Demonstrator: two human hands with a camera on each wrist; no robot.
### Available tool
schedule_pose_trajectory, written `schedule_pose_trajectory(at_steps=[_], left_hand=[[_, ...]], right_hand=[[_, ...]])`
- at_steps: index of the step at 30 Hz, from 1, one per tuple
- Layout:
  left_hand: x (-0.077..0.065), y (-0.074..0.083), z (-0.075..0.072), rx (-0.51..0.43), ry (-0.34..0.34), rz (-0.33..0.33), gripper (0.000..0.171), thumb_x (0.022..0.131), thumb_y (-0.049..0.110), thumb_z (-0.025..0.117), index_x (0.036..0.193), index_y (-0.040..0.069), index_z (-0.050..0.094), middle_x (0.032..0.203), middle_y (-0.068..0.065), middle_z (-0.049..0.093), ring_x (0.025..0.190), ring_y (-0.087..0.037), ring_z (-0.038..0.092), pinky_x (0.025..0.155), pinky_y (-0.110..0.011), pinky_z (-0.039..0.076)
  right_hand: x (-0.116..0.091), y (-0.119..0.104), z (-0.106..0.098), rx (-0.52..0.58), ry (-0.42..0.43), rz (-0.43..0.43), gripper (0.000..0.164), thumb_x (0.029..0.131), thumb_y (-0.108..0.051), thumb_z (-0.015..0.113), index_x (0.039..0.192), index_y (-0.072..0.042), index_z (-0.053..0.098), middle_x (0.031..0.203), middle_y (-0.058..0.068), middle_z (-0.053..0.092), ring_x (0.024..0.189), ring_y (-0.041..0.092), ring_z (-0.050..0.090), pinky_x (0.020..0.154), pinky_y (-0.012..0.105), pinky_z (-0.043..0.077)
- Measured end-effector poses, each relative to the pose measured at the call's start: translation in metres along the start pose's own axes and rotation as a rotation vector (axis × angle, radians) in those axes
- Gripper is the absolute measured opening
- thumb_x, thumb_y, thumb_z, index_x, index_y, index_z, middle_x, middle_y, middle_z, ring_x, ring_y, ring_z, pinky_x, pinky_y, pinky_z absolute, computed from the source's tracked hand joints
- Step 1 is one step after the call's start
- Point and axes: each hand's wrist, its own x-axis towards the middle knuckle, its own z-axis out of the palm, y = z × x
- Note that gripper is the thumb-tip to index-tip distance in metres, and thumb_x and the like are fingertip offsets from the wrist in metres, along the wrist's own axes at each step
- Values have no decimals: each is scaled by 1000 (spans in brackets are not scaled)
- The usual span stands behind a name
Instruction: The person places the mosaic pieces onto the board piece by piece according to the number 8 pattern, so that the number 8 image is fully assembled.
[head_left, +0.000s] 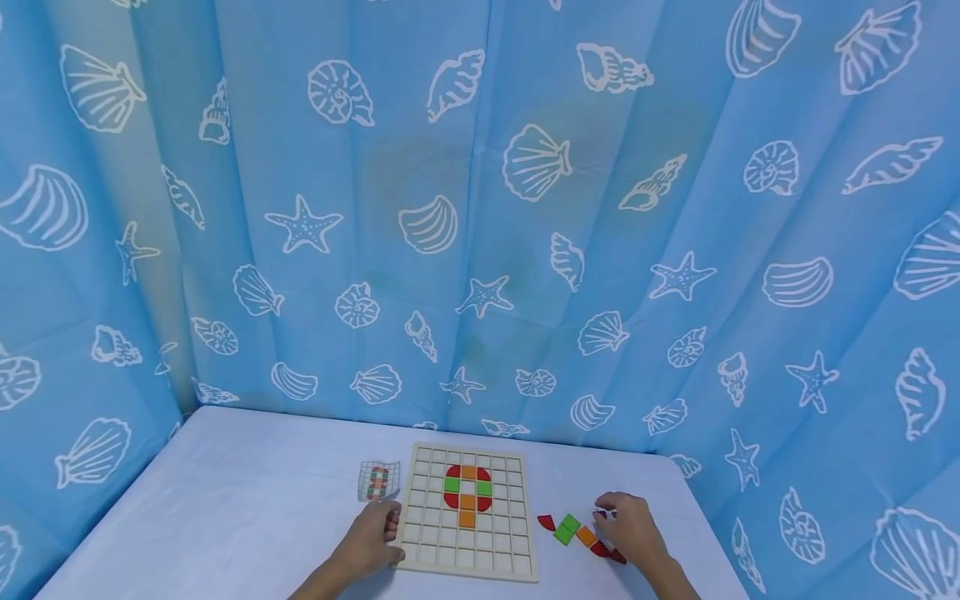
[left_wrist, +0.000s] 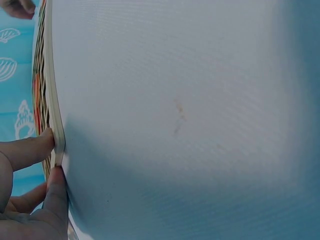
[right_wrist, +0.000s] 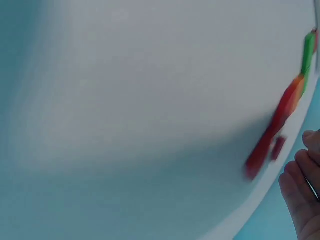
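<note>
Close over a scatter of flat, glossy coloured pieces [head_left: 586,536], the person's right grip [head_left: 633,527] was relaxed, fingers loosely bent, with no piece seen held; in the right-wrist view its fingertips stood just apart from a small dark-red piece [right_wrist: 278,148]. A clean pick-up seemed to call for finger and thumb on opposite edges of one piece, without nudging its neighbours. Across from it, the left grip [head_left: 367,537] pinched the left edge of a pale wooden gridded board [head_left: 435,558] near its lower corner, a sound brace for settling pieces squarely into cells.

The board lay flat on the white surface [head_left: 262,492], thin ridges dividing it into squares. Toward its far side, red rounded corner pieces, orange squares above and below and green squares at the sides ringed a bare cell; another orange square [head_left: 467,519] sat beneath. Left of the board lay a small printed grid card [head_left: 378,481], and behind hung a blue shell-patterned curtain [head_left: 480,208].
</note>
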Motion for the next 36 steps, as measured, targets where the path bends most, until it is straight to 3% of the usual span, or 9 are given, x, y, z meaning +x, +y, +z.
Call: schedule_pose_trajectory(at_steps=[8, 15, 21, 30, 36], left_hand=[[-2, 0, -1, -30, -9, -2, 64, 63, -8, 80, 119, -18, 51, 94, -8, 50, 85, -19, 51, 75, -31, 51], [0, -2, 0, -29, -8, -11, 65, 63, -7, 80, 119, -17, 51, 95, -8, 51, 86, -19, 52, 76, -30, 52], [-1, -2, 0, -24, 2, 7, 64, 63, -7, 81, 118, -17, 51, 95, -8, 51, 86, -19, 52, 75, -30, 51], [-1, 0, -1, -8, 2, -21, 64, 64, -7, 81, 120, -16, 51, 96, -8, 51, 88, -20, 52, 78, -32, 52], [-2, 3, 0, 1, -1, -18, 64, 64, -7, 81, 119, -16, 51, 96, -9, 51, 88, -20, 52, 79, -33, 52]], right_hand=[[-1, 13, 2, 33, -39, 55, 15, 83, -9, 75, 97, -4, 72, 87, 3, 68, 72, 15, 58, 73, 35, 59], [4, 8, 6, 33, -69, -6, 20, 82, 1, 69, 100, -4, 73, 94, 5, 69, 81, 19, 59, 79, 43, 57], [5, 7, 7, 37, -72, -5, 22, 80, -3, 74, 102, -4, 73, 93, 4, 69, 81, 17, 61, 79, 43, 57], [9, 1, 9, 19, -54, 34, 25, 75, -1, 77, 100, -4, 73, 91, 5, 69, 80, 17, 59, 81, 43, 57], [11, -4, 12, 23, -45, -20, 25, 76, -2, 78, 100, -2, 73, 91, 5, 69, 78, 18, 57, 81, 43, 57]])
